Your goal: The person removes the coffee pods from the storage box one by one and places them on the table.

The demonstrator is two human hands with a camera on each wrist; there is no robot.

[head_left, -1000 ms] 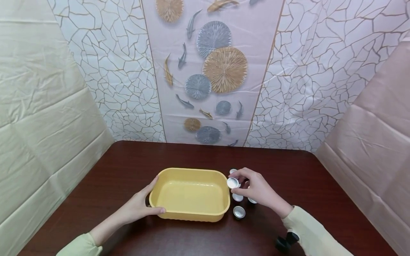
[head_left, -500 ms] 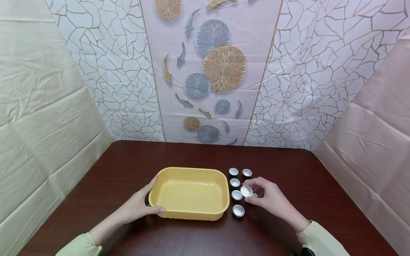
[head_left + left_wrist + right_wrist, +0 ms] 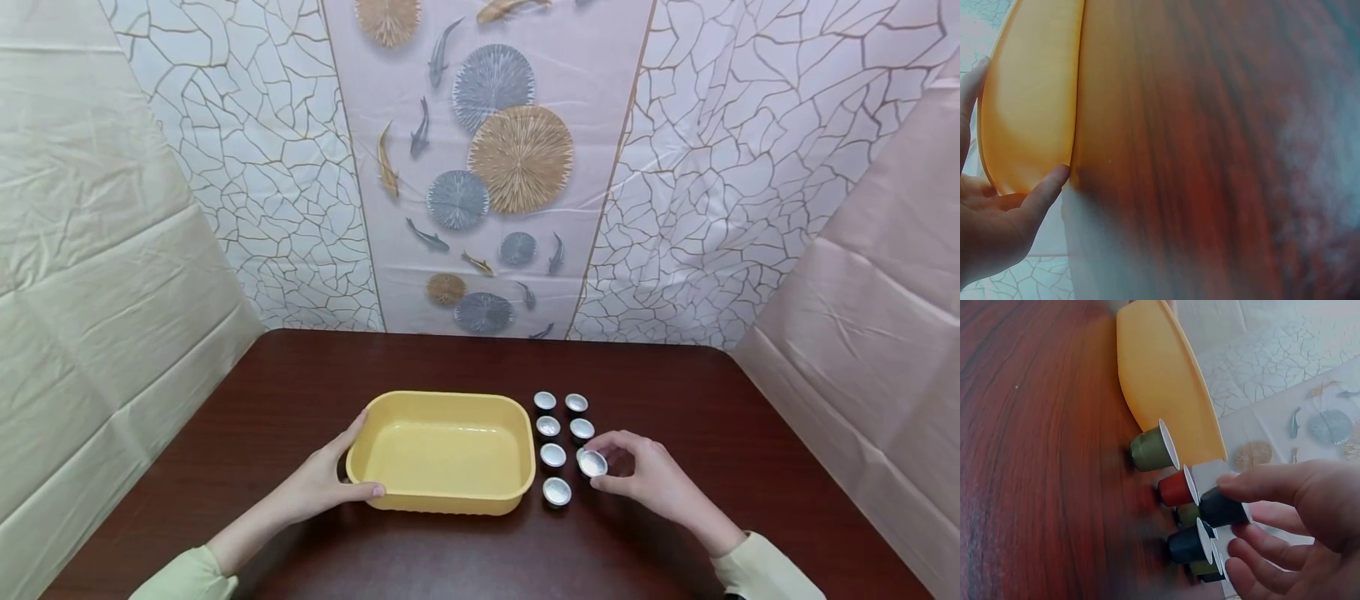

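My left hand grips the left end of a yellow plastic tub, thumb on the near rim and fingers round the far corner. In the left wrist view the thumb presses the tub's edge. Just right of the tub, my right hand pinches a coffee capsule between thumb and fingers, its silvery lid tilted up. The right wrist view shows this capsule's dark body. A green capsule and a red capsule stand on the table; others behind them are partly hidden.
Several capsules line the tub's right side, from a far one to a near one. A second row includes a capsule beyond my right hand. Patterned cloth hangs behind the dark wooden table.
My right hand has moved right and nearer the person, away from the tub's rim, a capsule in its fingers. More standing capsules have come into sight. The left hand and tub hold still.
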